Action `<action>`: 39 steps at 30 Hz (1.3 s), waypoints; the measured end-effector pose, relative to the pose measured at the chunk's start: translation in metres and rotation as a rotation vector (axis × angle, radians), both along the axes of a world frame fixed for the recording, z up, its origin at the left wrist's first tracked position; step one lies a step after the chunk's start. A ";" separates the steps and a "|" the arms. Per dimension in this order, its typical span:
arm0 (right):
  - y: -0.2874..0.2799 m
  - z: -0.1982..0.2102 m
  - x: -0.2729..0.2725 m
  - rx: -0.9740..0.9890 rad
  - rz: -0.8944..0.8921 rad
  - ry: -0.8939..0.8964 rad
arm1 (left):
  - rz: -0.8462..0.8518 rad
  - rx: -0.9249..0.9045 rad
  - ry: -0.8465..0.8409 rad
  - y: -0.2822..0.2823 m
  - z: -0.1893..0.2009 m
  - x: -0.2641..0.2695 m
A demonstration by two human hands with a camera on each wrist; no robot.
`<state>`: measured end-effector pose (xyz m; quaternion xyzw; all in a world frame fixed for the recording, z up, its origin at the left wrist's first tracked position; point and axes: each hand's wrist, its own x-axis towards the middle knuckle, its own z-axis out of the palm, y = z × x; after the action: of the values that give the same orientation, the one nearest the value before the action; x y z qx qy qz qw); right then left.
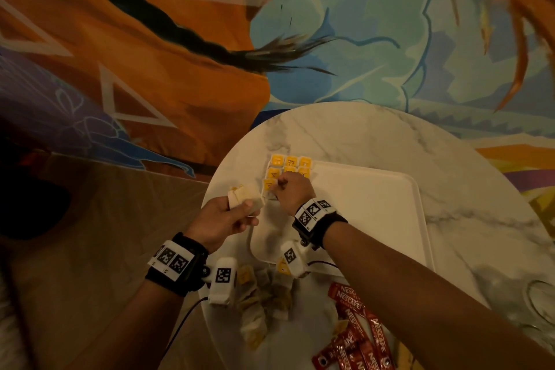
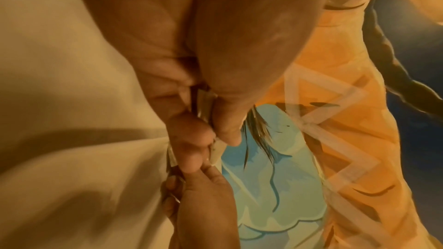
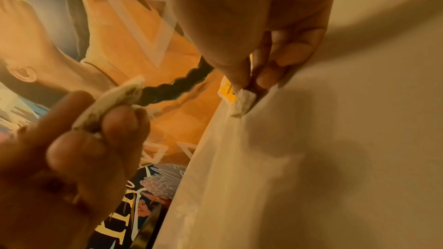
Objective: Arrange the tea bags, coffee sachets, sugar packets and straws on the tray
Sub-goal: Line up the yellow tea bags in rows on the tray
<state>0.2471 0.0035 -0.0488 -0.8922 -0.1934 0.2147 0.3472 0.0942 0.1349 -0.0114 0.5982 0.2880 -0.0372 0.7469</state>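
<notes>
A white tray (image 1: 375, 213) lies on a round marble table (image 1: 450, 165). Yellow-tagged tea bags (image 1: 289, 167) sit in rows at the tray's far left corner. My right hand (image 1: 280, 188) pinches one tea bag (image 3: 243, 101) and holds it down at the near end of those rows. My left hand (image 1: 237, 210) hovers just left of the tray and grips a small stack of tea bags (image 1: 244, 195), also seen from the right wrist as a pale stack (image 3: 115, 101). Loose tea bags (image 1: 261, 306) and red coffee sachets (image 1: 357, 327) lie on the table near me.
A glass (image 1: 540, 300) stands at the table's right edge. Colourful printed bedding (image 1: 150, 54) spreads behind and to the left of the table. Most of the tray's surface is bare white.
</notes>
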 end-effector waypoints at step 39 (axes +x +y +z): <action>-0.056 0.023 -0.027 0.591 -0.043 0.420 | -0.045 -0.099 -0.027 -0.025 -0.002 0.029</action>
<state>0.2204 -0.0520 -0.0260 -0.6935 -0.1527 0.3209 0.6267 0.1228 0.1099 -0.0132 0.5672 0.2621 -0.0601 0.7785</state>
